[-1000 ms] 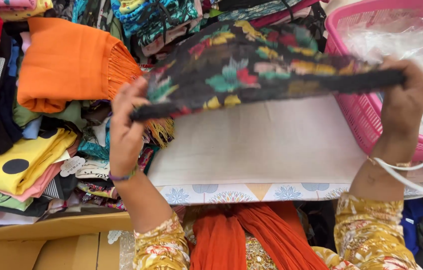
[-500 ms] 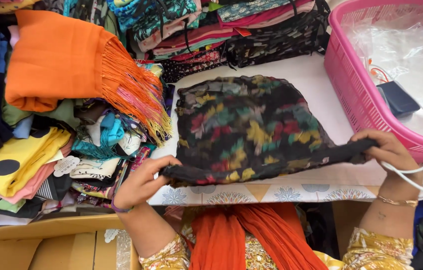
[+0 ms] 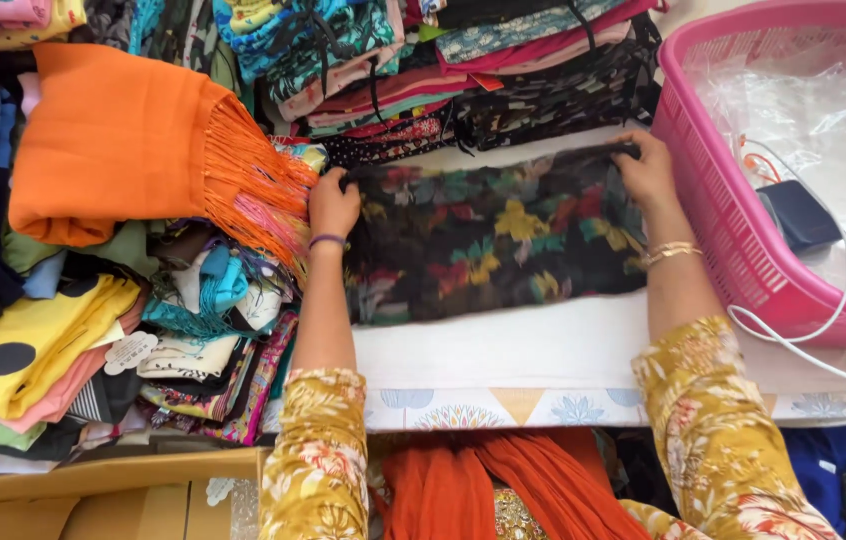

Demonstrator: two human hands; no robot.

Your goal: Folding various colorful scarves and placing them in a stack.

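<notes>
On the white bench point(image 3: 543, 350), I'm pinching the far corners of the dark floral cloth point(image 3: 488, 240) — left hand point(image 3: 333, 205) and right hand point(image 3: 648, 170) both closed on its top edge. It's lying flat, seemingly folded over — more folding likely remaining, beside the pink basket point(image 3: 733, 240).

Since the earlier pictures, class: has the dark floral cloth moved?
Yes. The dark floral cloth now lies folded further up the white board, away from its patterned near edge, with the left hand and right hand on its far corners.
</notes>
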